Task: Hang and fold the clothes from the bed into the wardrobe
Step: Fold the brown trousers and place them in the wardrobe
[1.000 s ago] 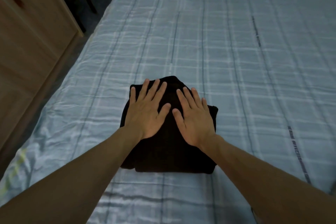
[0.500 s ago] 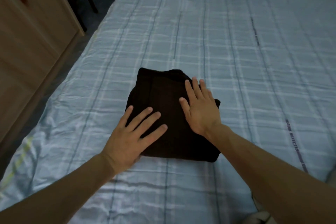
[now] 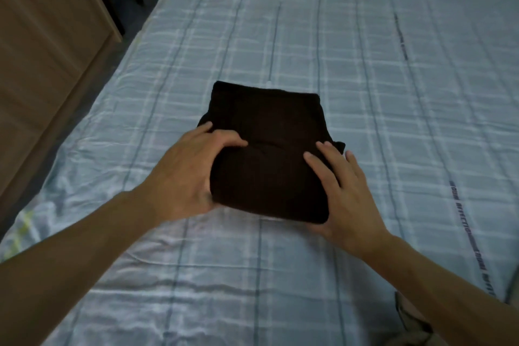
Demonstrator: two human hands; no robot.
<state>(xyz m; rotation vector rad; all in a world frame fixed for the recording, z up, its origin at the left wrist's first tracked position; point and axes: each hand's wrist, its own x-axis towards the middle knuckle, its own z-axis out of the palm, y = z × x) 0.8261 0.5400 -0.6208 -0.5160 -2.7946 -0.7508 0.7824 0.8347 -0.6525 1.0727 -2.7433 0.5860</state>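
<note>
Folding looks done: left hand (image 3: pixel 182 174) curls round the dark folded garment (image 3: pixel 266 121) on the bed (image 3: pixel 379 64), right hand (image 3: pixel 348 196) lies flat against it; a lift likely follows.

upper left: wardrobe (image 3: pixel 42 50) cut off by edge | right: words (image 3: pixel 460 213) on bed (image 3: pixel 309 36) too blurry to read | lower right: tan cloth (image 3: pixel 412 323) cut off | left hand (image 3: pixel 182 177), right hand (image 3: pixel 348 199): cannot tell if fingers go under folded dark cloth (image 3: pixel 266 126)
</note>
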